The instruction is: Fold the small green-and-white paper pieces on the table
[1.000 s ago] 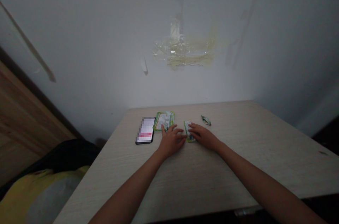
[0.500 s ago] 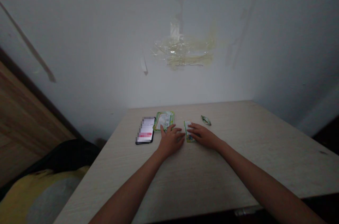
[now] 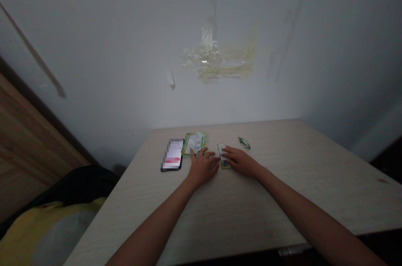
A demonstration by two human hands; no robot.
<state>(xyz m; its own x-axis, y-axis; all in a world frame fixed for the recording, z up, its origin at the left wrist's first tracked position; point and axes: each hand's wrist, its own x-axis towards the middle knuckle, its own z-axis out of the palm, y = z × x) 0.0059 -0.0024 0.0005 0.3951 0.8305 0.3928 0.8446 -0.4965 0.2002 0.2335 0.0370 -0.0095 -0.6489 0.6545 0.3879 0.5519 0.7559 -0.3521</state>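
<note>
My left hand (image 3: 202, 167) rests on the table with its fingers spread, the tips reaching the near edge of a green-and-white printed packet (image 3: 194, 142). My right hand (image 3: 240, 160) lies flat with outstretched fingers over a narrow green-and-white printed strip, perhaps a folded packet (image 3: 223, 161). Part of that strip is hidden under the right fingers. Left of the larger packet lies a phone (image 3: 172, 157) with a lit, blurred-out screen. Beyond my right hand sits a small crumpled green scrap (image 3: 244, 143).
The pale wooden table (image 3: 276, 215) meets a grey-white wall (image 3: 125, 48) at the back. Clear tape (image 3: 216, 58) sticks to the wall. At lower left are a yellow-and-grey cloth item (image 3: 53, 228) and a wooden panel (image 3: 21, 144).
The narrow strip has shifted very slightly to the left along with my right fingers. My left hand, the phone and the other items stay where they were.
</note>
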